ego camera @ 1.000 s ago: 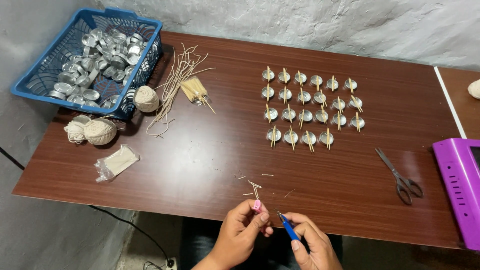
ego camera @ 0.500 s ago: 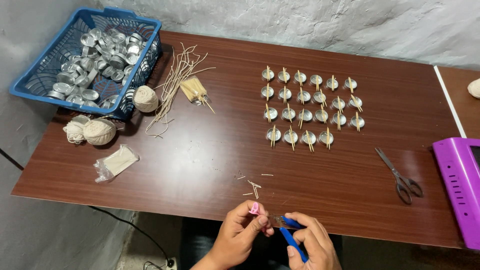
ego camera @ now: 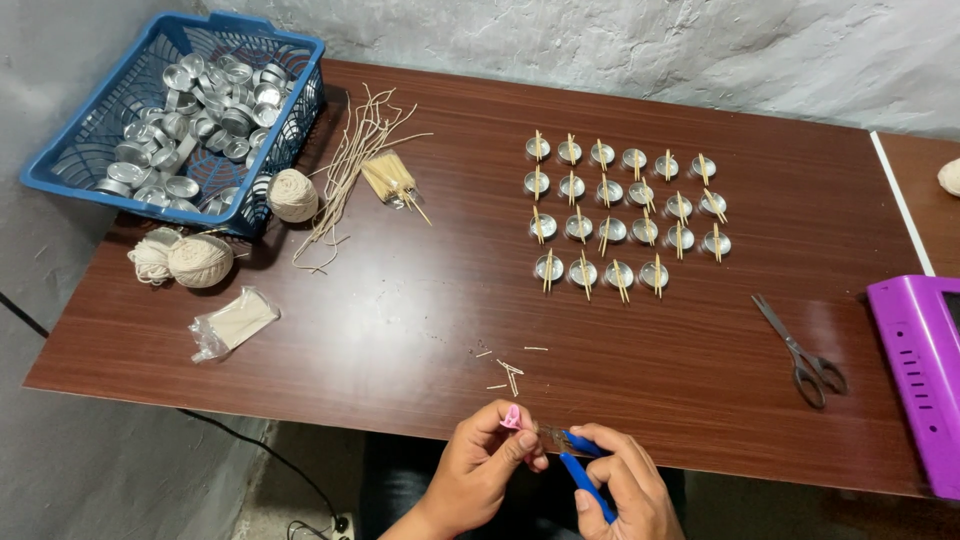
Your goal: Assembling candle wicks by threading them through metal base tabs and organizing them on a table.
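Relative to the near edge of the table (ego camera: 420,425), the right hand (ego camera: 620,490) now sits lower and closer to the left hand (ego camera: 485,465) than a second ago. The blue-handled pliers (ego camera: 580,470) are turned from pointing up toward the table to lying slanted, handles trailing down under the right palm and tip meeting the small pink piece (ego camera: 511,417) in the left fingers. The left hand is shifted only slightly, thumb and forefinger pinched just below that edge.

From the near table edge, bare brown tabletop (ego camera: 420,300) lies open toward 12 o'clock past scattered short stick offcuts (ego camera: 510,368), until rows of small silver cups (ego camera: 620,215) at 1 o'clock and grey-handled scissors (ego camera: 805,352) at 3 o'clock block passage.
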